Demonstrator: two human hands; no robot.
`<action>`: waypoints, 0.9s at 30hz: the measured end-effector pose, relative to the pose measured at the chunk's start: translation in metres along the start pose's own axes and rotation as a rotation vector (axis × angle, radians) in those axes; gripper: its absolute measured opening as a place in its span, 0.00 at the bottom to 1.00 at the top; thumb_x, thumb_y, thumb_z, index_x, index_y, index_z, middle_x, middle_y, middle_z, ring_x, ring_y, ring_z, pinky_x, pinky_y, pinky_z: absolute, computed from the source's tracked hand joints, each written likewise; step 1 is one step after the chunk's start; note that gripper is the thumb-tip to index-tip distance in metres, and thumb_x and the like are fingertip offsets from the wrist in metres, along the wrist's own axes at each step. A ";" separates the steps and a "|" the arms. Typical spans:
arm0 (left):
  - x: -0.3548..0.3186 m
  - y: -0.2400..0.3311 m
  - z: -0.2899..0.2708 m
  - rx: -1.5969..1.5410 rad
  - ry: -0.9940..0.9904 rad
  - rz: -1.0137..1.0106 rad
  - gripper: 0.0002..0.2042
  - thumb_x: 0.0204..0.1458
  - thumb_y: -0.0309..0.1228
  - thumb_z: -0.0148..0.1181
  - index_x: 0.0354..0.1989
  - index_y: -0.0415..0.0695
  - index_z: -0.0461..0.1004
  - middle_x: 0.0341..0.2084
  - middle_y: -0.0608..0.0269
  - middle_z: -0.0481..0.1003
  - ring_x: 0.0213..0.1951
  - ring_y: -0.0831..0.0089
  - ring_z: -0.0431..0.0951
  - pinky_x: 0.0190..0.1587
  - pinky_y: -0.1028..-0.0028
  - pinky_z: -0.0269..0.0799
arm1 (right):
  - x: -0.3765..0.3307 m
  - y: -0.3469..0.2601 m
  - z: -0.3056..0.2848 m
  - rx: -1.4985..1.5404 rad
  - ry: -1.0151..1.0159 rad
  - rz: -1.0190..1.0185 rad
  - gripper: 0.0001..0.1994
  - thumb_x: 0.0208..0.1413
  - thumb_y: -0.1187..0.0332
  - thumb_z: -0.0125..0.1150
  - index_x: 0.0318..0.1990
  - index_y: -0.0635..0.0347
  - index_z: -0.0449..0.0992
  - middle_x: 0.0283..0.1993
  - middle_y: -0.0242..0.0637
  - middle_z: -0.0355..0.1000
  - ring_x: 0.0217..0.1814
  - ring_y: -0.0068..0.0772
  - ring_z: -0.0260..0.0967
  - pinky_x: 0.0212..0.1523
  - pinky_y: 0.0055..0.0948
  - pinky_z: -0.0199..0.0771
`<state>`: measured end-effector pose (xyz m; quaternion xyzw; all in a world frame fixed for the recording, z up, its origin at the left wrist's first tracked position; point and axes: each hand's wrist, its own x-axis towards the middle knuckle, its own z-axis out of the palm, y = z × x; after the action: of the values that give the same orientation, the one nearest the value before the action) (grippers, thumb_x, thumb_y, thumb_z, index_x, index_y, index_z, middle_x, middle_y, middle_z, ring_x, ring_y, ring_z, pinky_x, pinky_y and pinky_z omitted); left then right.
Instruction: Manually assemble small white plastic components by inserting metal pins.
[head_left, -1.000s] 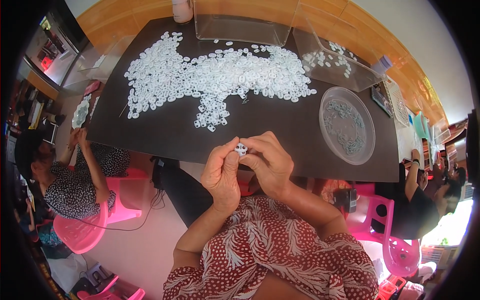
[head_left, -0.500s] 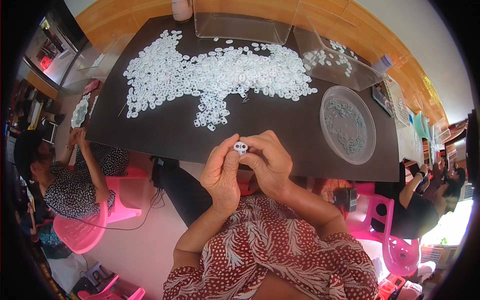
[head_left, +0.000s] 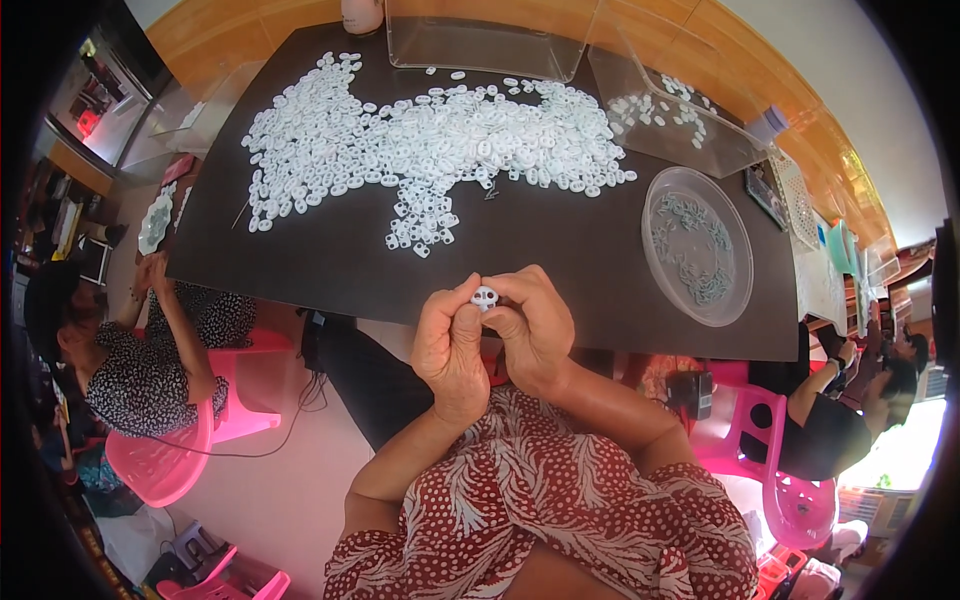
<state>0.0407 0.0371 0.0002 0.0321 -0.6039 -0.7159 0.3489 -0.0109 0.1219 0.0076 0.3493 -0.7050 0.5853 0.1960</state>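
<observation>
On the dark tabletop (head_left: 560, 270) lies a spread heap of small white plastic rings (head_left: 440, 140). We pinch one small white plastic piece (head_left: 485, 296) between our left hand (head_left: 452, 348) and right hand (head_left: 535, 328), fingers closed on it.

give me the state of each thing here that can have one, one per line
small white part: pinched between both hands, off the table
left hand: closed on the part
right hand: closed on the part
white parts pile: loose, spread over the dark table
round clear dish: uncovered, partly filled
clear bin: open, a few parts inside
</observation>
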 end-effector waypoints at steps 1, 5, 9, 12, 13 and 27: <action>-0.001 0.000 0.000 0.002 -0.002 0.000 0.10 0.60 0.26 0.49 0.45 0.34 0.71 0.34 0.68 0.69 0.35 0.84 0.66 0.39 0.83 0.65 | -0.001 0.001 0.001 -0.011 0.008 -0.016 0.13 0.45 0.78 0.63 0.40 0.68 0.72 0.31 0.40 0.71 0.27 0.35 0.64 0.26 0.27 0.65; -0.002 -0.004 0.001 -0.003 0.011 -0.004 0.10 0.60 0.26 0.48 0.46 0.34 0.71 0.34 0.68 0.69 0.35 0.84 0.66 0.38 0.83 0.64 | 0.000 0.005 0.002 -0.034 0.014 -0.072 0.12 0.45 0.78 0.63 0.39 0.68 0.71 0.31 0.41 0.70 0.27 0.35 0.64 0.25 0.28 0.65; -0.004 -0.005 0.001 -0.008 0.019 -0.008 0.10 0.60 0.27 0.48 0.45 0.34 0.71 0.34 0.68 0.69 0.34 0.84 0.66 0.38 0.83 0.65 | 0.000 0.007 0.002 -0.061 0.007 -0.100 0.12 0.45 0.79 0.62 0.39 0.69 0.71 0.30 0.41 0.70 0.27 0.36 0.64 0.25 0.28 0.64; -0.005 -0.006 0.001 -0.038 0.031 -0.031 0.11 0.60 0.27 0.48 0.46 0.34 0.71 0.34 0.67 0.69 0.34 0.84 0.67 0.38 0.83 0.65 | 0.001 0.008 0.002 -0.044 0.006 -0.107 0.12 0.44 0.80 0.61 0.38 0.69 0.71 0.30 0.41 0.70 0.27 0.36 0.64 0.25 0.28 0.64; -0.004 -0.005 0.001 -0.031 0.036 -0.027 0.11 0.60 0.28 0.48 0.46 0.34 0.71 0.34 0.67 0.69 0.33 0.84 0.67 0.37 0.83 0.65 | 0.002 0.007 0.003 -0.046 0.012 -0.115 0.12 0.44 0.80 0.61 0.38 0.69 0.71 0.30 0.41 0.70 0.26 0.35 0.64 0.25 0.28 0.64; 0.010 -0.011 0.007 0.175 0.087 0.166 0.08 0.58 0.23 0.49 0.42 0.34 0.72 0.26 0.67 0.67 0.25 0.82 0.65 0.26 0.82 0.63 | 0.009 0.014 0.012 -0.094 0.080 -0.180 0.13 0.42 0.81 0.62 0.38 0.67 0.71 0.27 0.38 0.68 0.24 0.35 0.62 0.23 0.29 0.62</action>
<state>0.0250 0.0379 -0.0043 0.0432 -0.6489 -0.6272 0.4286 -0.0254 0.1089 0.0007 0.3780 -0.6891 0.5450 0.2921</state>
